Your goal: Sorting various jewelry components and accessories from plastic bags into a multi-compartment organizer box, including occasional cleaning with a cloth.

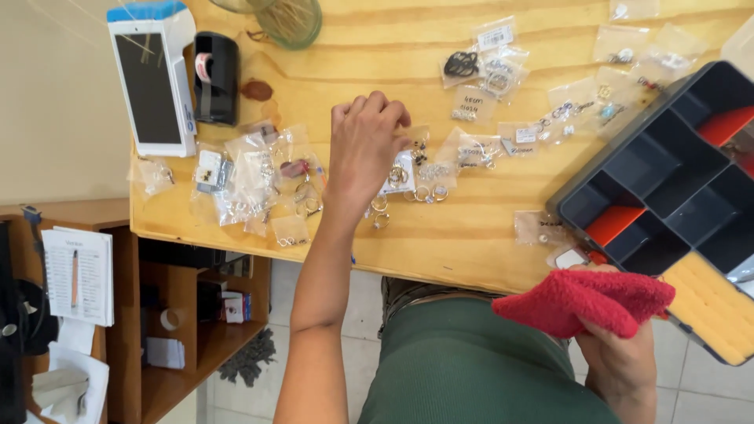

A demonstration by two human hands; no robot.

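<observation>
Nearest, the right hand [616, 357] grips a red cloth [585, 298] beside the dark compartment tray [675, 180], while farther out the left hand [365, 149], fingertips bunched, pinches among loose rings [408, 192]—best lifted one at a time, lightly.

Bright, even daylight over your bench — soft shadows only.

You get mild glare on the pale pine wooden tabletop [471, 235] and on the clear plastic zip bags [251, 169]; your left hand [365, 145] is slightly motion-blurred, the red terry cloth [585, 298] soft, and the edges bow a little — shelves at lower left sit dimmer.
</observation>
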